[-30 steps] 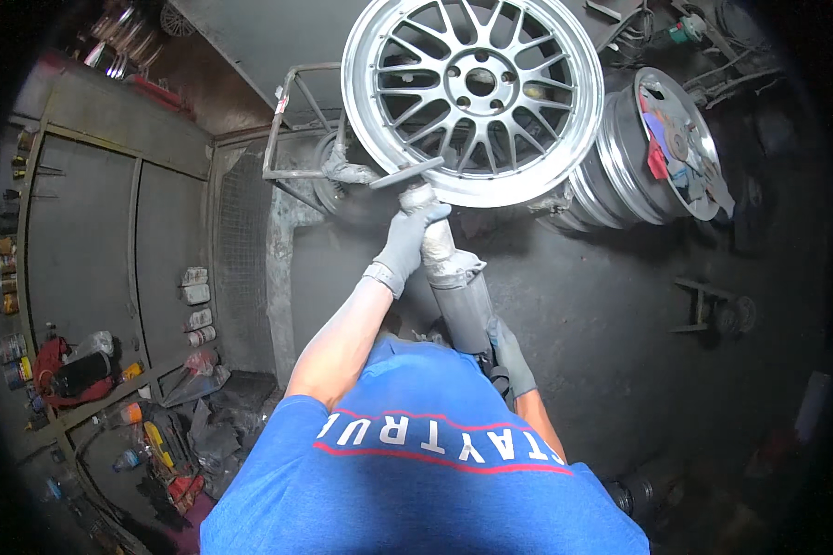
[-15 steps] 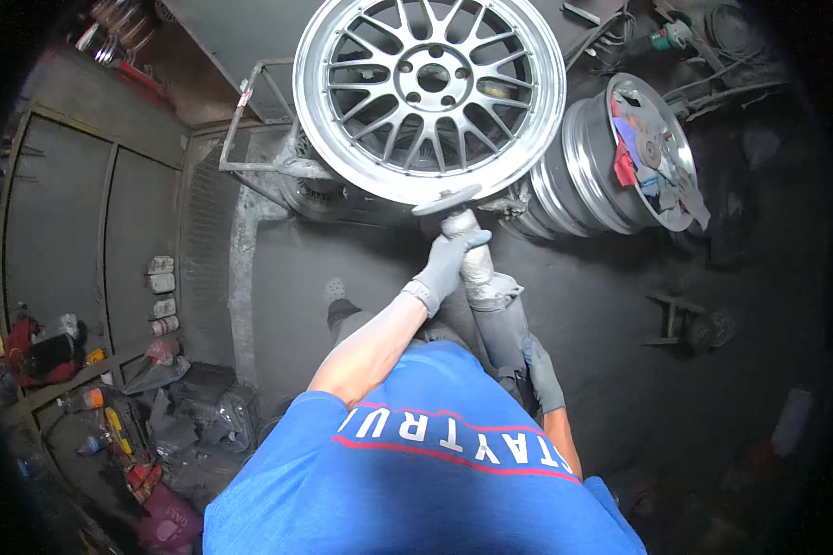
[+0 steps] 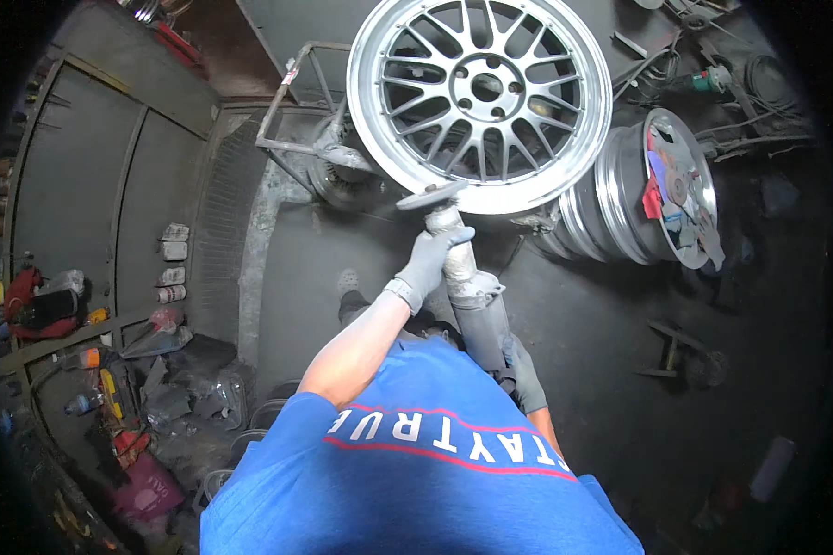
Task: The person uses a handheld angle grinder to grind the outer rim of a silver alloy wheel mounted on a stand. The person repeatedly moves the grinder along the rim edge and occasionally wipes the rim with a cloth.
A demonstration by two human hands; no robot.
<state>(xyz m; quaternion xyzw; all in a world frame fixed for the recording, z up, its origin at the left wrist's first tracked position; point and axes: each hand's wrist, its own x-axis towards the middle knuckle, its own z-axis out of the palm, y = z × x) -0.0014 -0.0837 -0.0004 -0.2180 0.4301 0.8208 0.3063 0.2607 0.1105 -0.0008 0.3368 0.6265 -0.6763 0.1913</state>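
A long grey angle grinder [image 3: 478,313] with a pale wrapped neck lies across the front of my body. Around its neck, just behind the disc, my gloved left hand [image 3: 426,263] is closed. My right hand [image 3: 525,377], also gloved, grips the rear of the grinder body; its fingers are partly hidden. The round sanding disc [image 3: 432,196] at the grinder's head is at the near-left rim of a silver multi-spoke car wheel [image 3: 489,115]; whether they touch I cannot tell. The wheel's spoked face is turned up toward me.
A second wheel rim [image 3: 625,192] lies on its side at the right, with sandpaper pieces and discs [image 3: 680,190] inside. A metal frame [image 3: 292,146] stands left of the mounted wheel. Cables and a green-bodied tool [image 3: 710,80] are at far right. Shelving and plastic bags [image 3: 194,388] line the left.
The view has shifted, so the wheel and surroundings appear farther right and slightly lower. The grinder's disc has moved left along the wheel's near rim. Both hands keep their grip.
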